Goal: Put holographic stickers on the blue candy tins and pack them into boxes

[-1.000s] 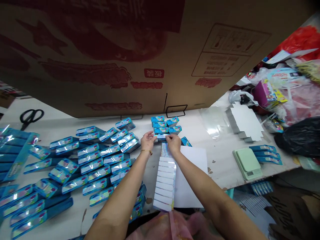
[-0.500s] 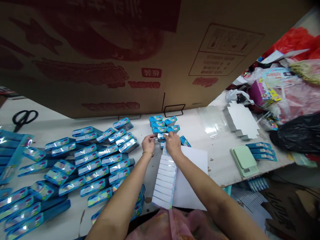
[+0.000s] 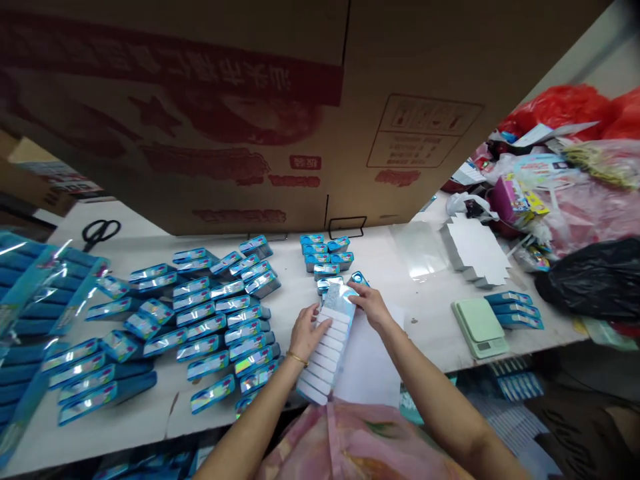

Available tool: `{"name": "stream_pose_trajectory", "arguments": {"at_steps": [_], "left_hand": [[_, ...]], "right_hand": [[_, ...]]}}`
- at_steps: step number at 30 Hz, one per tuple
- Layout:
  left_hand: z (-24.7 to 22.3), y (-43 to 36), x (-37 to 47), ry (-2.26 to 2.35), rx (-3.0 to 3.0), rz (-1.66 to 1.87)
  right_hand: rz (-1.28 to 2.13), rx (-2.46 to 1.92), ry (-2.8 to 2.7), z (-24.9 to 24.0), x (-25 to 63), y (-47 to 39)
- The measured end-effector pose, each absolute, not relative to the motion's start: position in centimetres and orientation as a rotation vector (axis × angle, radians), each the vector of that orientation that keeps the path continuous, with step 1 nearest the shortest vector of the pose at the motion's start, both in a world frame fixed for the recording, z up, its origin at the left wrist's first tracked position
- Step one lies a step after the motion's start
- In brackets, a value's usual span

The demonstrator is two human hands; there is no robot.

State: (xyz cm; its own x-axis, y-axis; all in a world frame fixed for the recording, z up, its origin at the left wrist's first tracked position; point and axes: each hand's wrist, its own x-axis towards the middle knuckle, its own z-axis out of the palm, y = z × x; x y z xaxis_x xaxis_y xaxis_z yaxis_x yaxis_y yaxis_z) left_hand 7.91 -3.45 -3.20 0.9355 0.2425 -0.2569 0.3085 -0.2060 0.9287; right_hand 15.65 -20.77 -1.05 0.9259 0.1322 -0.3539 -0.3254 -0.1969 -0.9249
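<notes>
A long clear pack with a row of white strips slants in front of my body, its upper end raised. My left hand grips its left side, thumb across the strips. At its upper right corner, my right hand pinches the clear end. Just beyond stands a small cluster of blue packs, with one more blue pack beside my right fingers. White paper lies partly under the long pack.
Many blue packs cover the table's left side, near black scissors. A large cardboard box stands behind. To the right are a green scale, stacked white cards, blue packs and plastic bags.
Both hands have left the small cluster and come nearer my body. They now hold the long pack, whose upper end has lifted. The view has shifted left.
</notes>
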Motion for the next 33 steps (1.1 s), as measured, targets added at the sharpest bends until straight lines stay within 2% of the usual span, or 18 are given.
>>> {"name": "stream_pose_trajectory", "arguments": {"at_steps": [2,4,9,12,15,20,25,30,33], "left_hand": [[-2.6,-4.1,8.1,0.364,1.700,-0.101],[-1.7,-4.7,8.3,0.292,1.599,-0.163],[1.5,-6.0,8.8,0.244,1.578,-0.048],[4.0,-6.4,8.8,0.146,1.670,-0.027],[6.0,-6.7,8.5,0.108,1.689,-0.029],[7.2,-7.8,7.6,0.094,1.597,-0.150],[6.0,-8.3,7.6,0.155,1.763,-0.127],[2.8,-5.9,9.5,0.258,2.144,-0.099],[1.3,-4.5,11.1,0.286,2.117,-0.078]], "right_hand": [[0.437,-1.531,0.172,-0.4,14.8,-21.5],[0.379,-1.546,0.110,0.7,14.3,-22.3],[-0.188,-2.206,-0.520,5.1,14.0,-23.3],[-0.305,-2.457,-1.095,7.6,14.3,-22.9],[-0.321,-2.468,-1.503,8.7,14.8,-23.0],[-0.438,-2.240,-1.809,7.6,15.1,-25.3],[-0.390,-2.189,-1.588,7.3,13.5,-26.7],[-0.092,-1.999,-1.008,9.3,13.0,-25.3],[0.118,-1.788,-0.593,9.5,14.7,-23.0]]}}
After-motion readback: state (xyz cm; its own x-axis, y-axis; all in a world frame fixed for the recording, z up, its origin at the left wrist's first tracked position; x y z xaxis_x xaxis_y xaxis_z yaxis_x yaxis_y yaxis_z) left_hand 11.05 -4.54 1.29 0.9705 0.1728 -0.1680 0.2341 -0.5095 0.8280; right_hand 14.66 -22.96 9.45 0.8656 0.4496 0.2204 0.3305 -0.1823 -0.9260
